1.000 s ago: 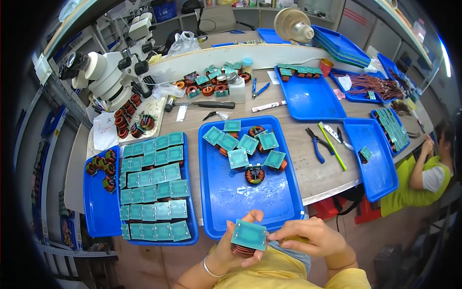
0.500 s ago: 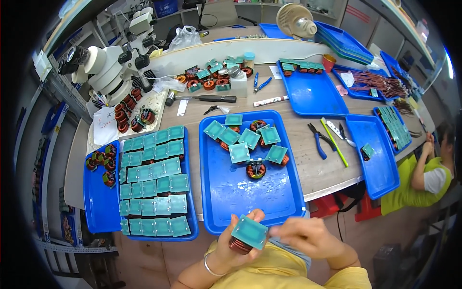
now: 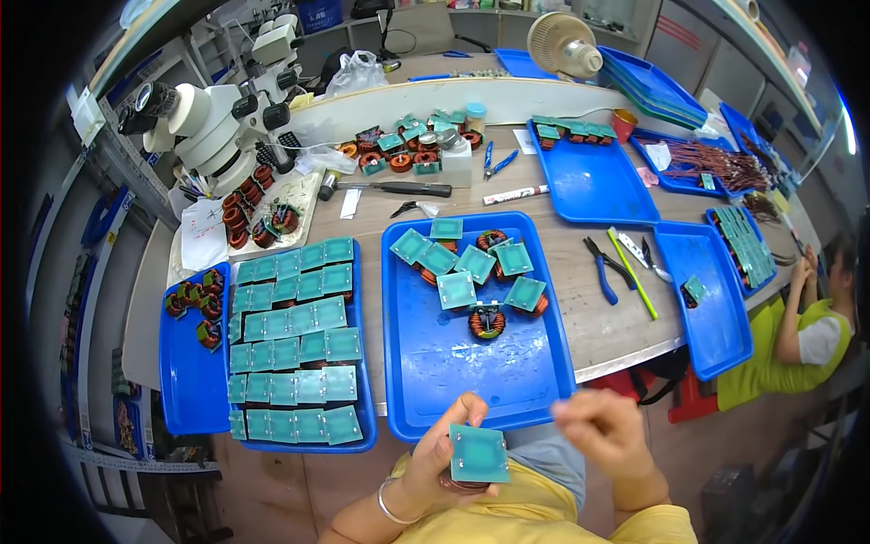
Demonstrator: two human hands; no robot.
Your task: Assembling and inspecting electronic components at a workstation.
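Observation:
My left hand (image 3: 424, 476) is closed around a copper-wound coil with a square green circuit board (image 3: 479, 453) on it, board side up, just before the near edge of the middle blue tray (image 3: 471, 385). The windings show only a little below the board. To the right of it and apart from it, my right hand (image 3: 609, 433) is raised with curled fingers. Motion smears its fingertips, so whether they pinch anything is hidden. Inside the middle tray lie several coils with green boards (image 3: 474, 264), and one coil (image 3: 487, 321) rests nearest to me.
Rows of green boards (image 3: 299, 354) fill a blue tray at the left. Right of the middle tray lie pliers (image 3: 605, 272) and a yellow-green stick (image 3: 638, 281). A microscope (image 3: 204, 127) stands back left, a fan (image 3: 564, 45) at the back. Another person (image 3: 797, 326) sits far right.
My right hand has drawn away from the board, up and to the right. The board in my left hand has turned and shifted slightly right.

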